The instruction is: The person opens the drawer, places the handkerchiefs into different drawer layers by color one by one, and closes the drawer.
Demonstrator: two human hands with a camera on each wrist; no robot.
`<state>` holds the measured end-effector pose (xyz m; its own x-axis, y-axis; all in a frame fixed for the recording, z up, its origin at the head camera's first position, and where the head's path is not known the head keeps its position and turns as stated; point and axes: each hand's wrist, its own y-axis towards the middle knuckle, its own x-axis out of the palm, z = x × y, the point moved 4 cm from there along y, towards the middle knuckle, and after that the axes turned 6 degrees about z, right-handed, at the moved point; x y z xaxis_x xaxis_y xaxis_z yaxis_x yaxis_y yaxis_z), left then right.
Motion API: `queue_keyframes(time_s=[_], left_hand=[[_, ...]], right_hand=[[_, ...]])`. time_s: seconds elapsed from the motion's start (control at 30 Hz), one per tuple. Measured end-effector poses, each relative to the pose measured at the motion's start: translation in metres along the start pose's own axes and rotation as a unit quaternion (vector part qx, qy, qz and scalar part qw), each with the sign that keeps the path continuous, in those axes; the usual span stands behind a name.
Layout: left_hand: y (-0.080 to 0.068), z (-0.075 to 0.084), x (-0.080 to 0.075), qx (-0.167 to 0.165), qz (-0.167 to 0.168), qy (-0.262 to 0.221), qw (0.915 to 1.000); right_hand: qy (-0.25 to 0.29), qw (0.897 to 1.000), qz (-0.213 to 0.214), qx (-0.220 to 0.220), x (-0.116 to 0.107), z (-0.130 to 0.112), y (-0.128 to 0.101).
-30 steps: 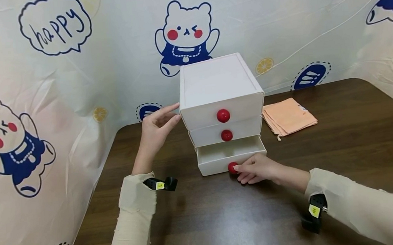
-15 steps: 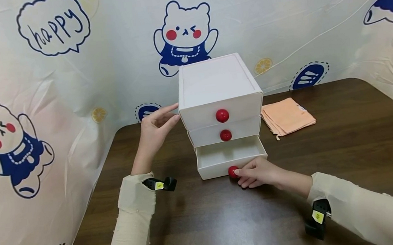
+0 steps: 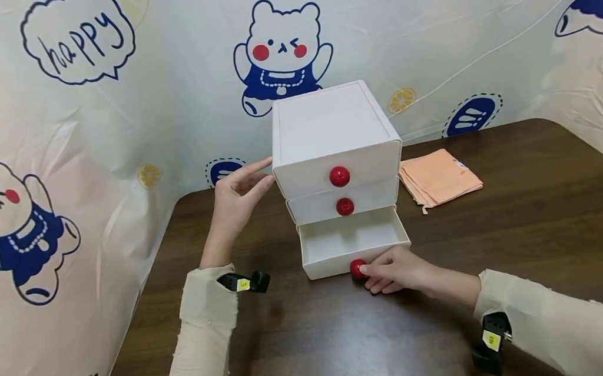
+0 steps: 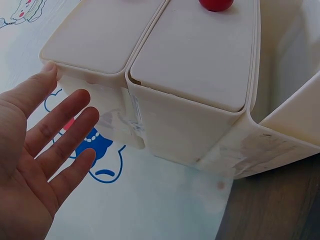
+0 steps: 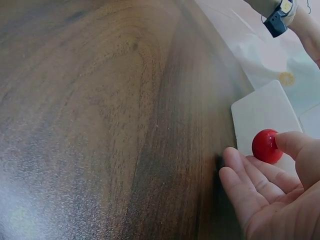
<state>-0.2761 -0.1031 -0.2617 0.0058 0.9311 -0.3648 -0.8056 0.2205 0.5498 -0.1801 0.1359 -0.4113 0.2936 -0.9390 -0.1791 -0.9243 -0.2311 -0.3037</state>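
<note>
A white three-drawer box point(image 3: 334, 120) stands on the table, each drawer front bearing a round red knob. Its bottom drawer point(image 3: 329, 266) is pulled out and bare inside; the upper two are closed. My right hand point(image 3: 400, 269) pinches the bottom drawer's red knob point(image 5: 265, 146) between thumb and fingers, the other fingers reaching below it near the table. At the box's upper left side, my left hand point(image 3: 236, 202) rests its fingertips, fingers extended. The left wrist view shows the left thumb point(image 4: 49, 68) at the top drawer's edge.
A folded orange cloth point(image 3: 439, 178) lies right of the box on the dark wooden table point(image 3: 314, 346). Behind hangs a pale printed curtain point(image 3: 177, 91) with cartoon bears. Each wrist carries a small black camera.
My right hand has drawn the bottom drawer farther out toward me by its knob. My left hand stays at the side of the box.
</note>
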Motion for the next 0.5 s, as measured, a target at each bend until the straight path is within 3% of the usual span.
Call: queue_keyframes(time_s=[0.5], left_hand=[[-0.0003,0.0021,-0.0007,-0.008,-0.004,0.003,0.9999]], right_hand=[[0.004,1.000,0.003,-0.004,0.0044,-0.0010,-0.0093]])
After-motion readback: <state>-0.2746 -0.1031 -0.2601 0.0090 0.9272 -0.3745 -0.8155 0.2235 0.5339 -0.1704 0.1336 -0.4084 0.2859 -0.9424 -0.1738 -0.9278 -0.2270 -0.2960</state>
